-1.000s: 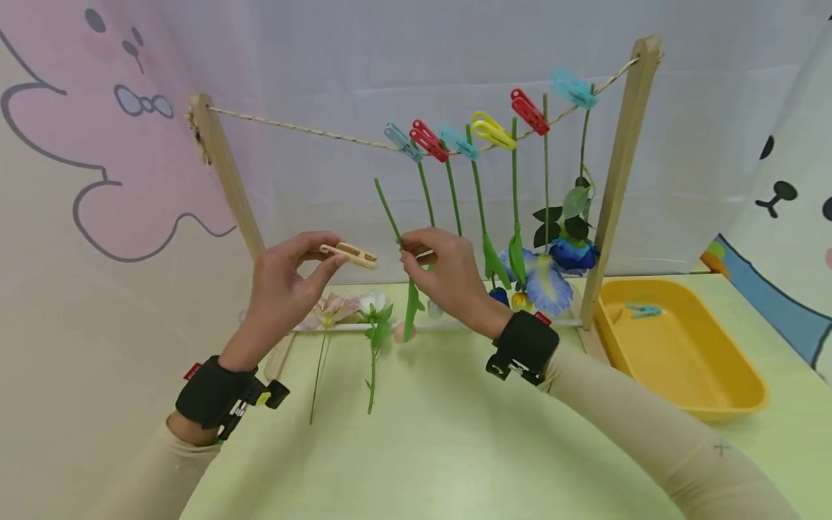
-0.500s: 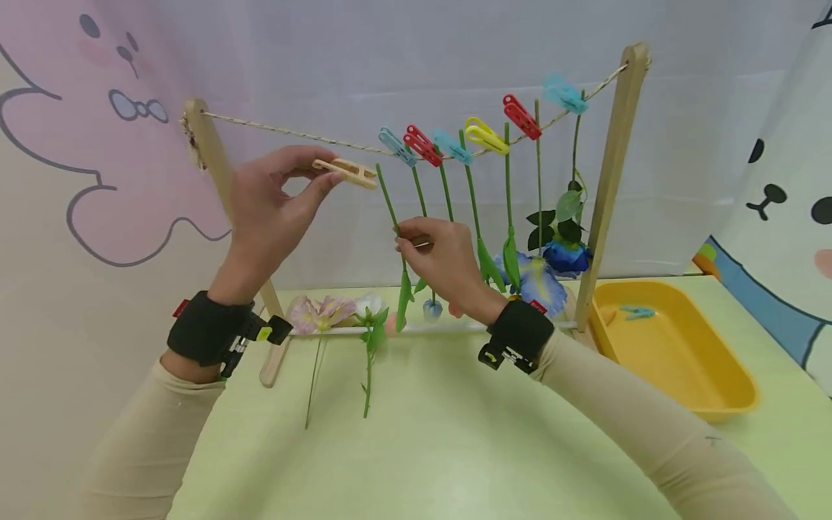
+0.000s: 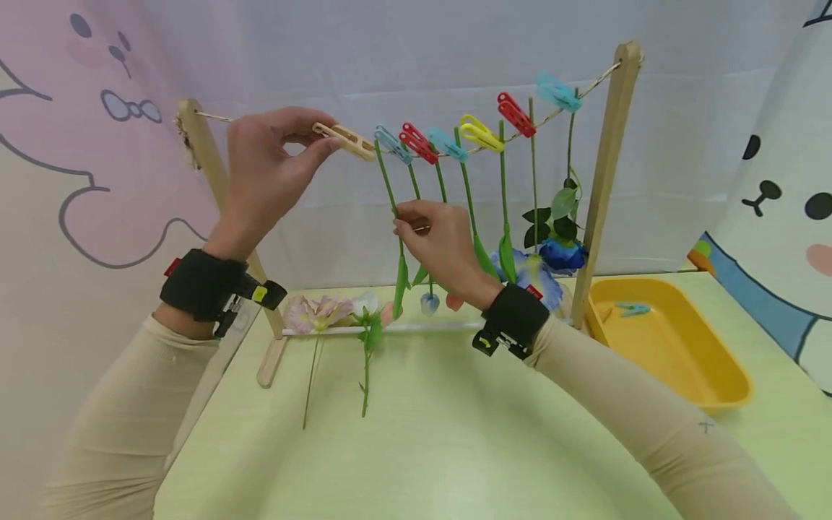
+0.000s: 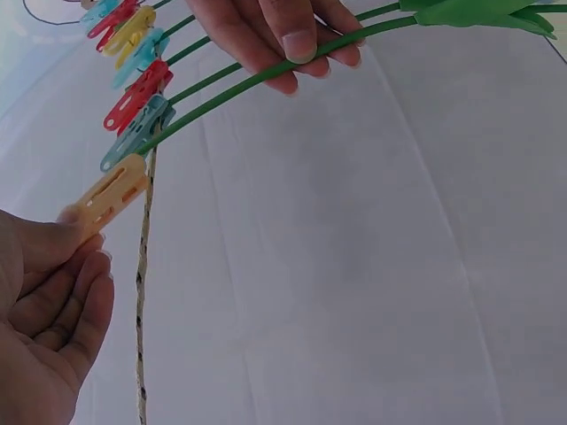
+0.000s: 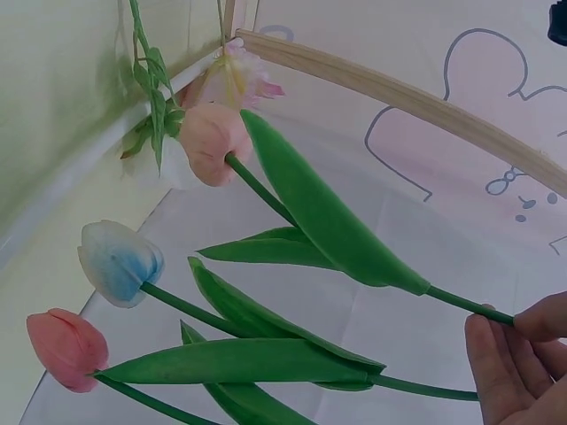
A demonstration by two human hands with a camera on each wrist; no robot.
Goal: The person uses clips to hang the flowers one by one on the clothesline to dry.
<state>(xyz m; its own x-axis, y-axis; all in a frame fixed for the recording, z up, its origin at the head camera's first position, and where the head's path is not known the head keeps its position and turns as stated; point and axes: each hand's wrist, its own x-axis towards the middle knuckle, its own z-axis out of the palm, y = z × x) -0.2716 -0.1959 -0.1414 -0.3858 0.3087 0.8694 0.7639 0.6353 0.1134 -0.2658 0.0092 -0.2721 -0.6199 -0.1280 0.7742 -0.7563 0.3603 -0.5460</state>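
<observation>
My left hand (image 3: 269,170) pinches a beige clothespin (image 3: 344,141) by its handle end, at the rope's (image 4: 142,292) height. The clothespin's tip meets the top of a green tulip stem (image 3: 385,173) at the rope; whether it bites on both cannot be told. Lower down, my right hand (image 3: 445,242) pinches that stem between thumb and fingers. Its pale pink tulip head (image 5: 213,142) hangs downward in the right wrist view. Just right of the stem, a grey-blue clothespin (image 3: 393,144) and a red clothespin (image 3: 418,142) sit on the rope with other stems.
Further right hang blue, yellow (image 3: 481,133) and red clothespins with flowers, near the wooden post (image 3: 607,180). A pink flower (image 3: 318,314) and a white flower (image 3: 365,303) lie at the frame's bottom bar. A yellow tray (image 3: 669,354) holds a blue clothespin (image 3: 632,309).
My left hand has risen with the beige clothespin from well below the rope to its level. My right hand has lifted the tulip slightly, bringing the stem's top up to the rope.
</observation>
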